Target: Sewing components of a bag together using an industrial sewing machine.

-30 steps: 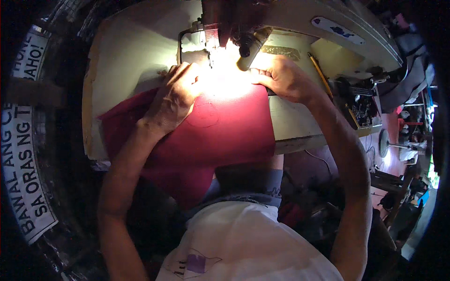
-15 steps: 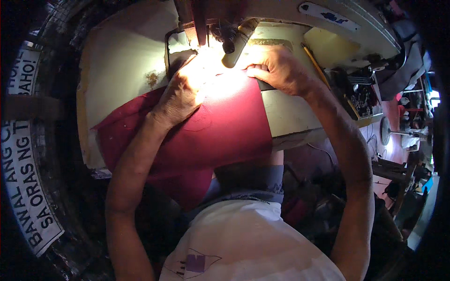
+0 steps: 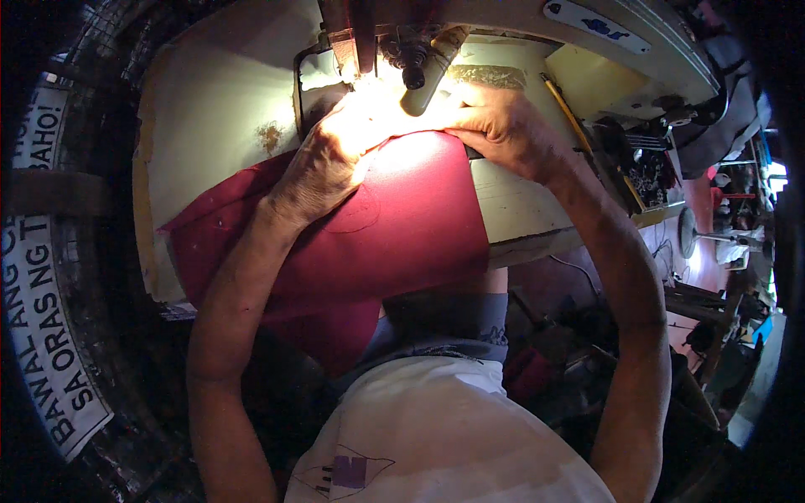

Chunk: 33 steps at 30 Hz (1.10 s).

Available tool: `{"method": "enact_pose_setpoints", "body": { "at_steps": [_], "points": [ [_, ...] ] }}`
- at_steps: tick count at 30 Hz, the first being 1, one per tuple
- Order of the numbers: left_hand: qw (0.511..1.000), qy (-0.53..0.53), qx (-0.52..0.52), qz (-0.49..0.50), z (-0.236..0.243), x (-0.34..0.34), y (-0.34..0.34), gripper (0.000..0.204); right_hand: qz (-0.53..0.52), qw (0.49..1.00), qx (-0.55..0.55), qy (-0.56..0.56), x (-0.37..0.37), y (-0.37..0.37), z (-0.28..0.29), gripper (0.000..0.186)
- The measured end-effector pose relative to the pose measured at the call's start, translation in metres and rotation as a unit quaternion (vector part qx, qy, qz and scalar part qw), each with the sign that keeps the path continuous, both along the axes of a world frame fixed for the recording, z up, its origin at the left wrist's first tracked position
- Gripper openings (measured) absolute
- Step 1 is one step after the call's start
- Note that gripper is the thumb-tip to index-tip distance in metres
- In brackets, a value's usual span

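Observation:
A piece of dark red fabric (image 3: 394, 226) lies over the front of the sewing machine's pale table and hangs down toward my lap. My left hand (image 3: 331, 159) is closed on its upper left edge, close to the needle area, with the fingertips washed out by bright light. At the upper right corner, my right hand (image 3: 499, 130) pinches the fabric between thumb and fingers. Between both hands the fabric's edge bows upward under the glare. Above stands the sewing machine head (image 3: 360, 38), with a dark round knob and a pale slanted cylinder; its needle is lost in the light.
The pale worktop (image 3: 210, 109) spreads to the left, with a brown stain. A yellow pencil (image 3: 566, 109) lies right of my right hand, near a tray of small metal parts (image 3: 646, 163). A standing fan (image 3: 688, 235) is farther right. Lettered signs (image 3: 54, 335) hang at left.
My right hand has turned slightly and its thumb is straighter along the fabric's edge. That edge now shows more clearly between my hands. The left hand has barely moved.

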State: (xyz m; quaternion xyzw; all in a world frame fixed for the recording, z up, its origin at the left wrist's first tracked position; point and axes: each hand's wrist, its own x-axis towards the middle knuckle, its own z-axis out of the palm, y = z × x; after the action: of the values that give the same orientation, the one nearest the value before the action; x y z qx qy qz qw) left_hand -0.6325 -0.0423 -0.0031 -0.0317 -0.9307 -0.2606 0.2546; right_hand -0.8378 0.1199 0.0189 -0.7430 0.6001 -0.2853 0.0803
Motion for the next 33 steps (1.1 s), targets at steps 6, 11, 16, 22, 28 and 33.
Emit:
{"method": "enact_pose_setpoints", "body": {
  "at_steps": [6,11,16,22,28,33],
  "points": [
    [0.987,0.098,-0.128,-0.024,0.005,0.002,0.002,0.038,0.014,0.998,0.016,0.057,0.004,0.002,0.003,0.030],
    [0.973,-0.009,-0.230,0.003,0.006,0.004,0.002,0.029,0.035,0.980,-0.018,0.196,0.005,0.006,-0.004,0.040],
    [0.963,-0.008,-0.269,0.014,0.004,0.002,0.010,0.020,0.027,0.977,-0.044,0.206,0.006,0.014,-0.011,0.036],
    [0.973,0.026,-0.227,-0.031,0.014,-0.007,0.007,0.027,0.012,0.974,-0.057,0.219,0.009,0.016,-0.006,0.038],
    [0.964,0.023,-0.263,-0.030,0.017,-0.001,0.008,0.033,0.010,0.976,-0.066,0.208,0.013,0.016,-0.004,0.037],
    [0.962,-0.125,-0.241,-0.032,0.017,-0.002,0.007,0.053,-0.015,0.966,-0.036,0.254,0.027,0.026,-0.001,0.036]
  ]
}}
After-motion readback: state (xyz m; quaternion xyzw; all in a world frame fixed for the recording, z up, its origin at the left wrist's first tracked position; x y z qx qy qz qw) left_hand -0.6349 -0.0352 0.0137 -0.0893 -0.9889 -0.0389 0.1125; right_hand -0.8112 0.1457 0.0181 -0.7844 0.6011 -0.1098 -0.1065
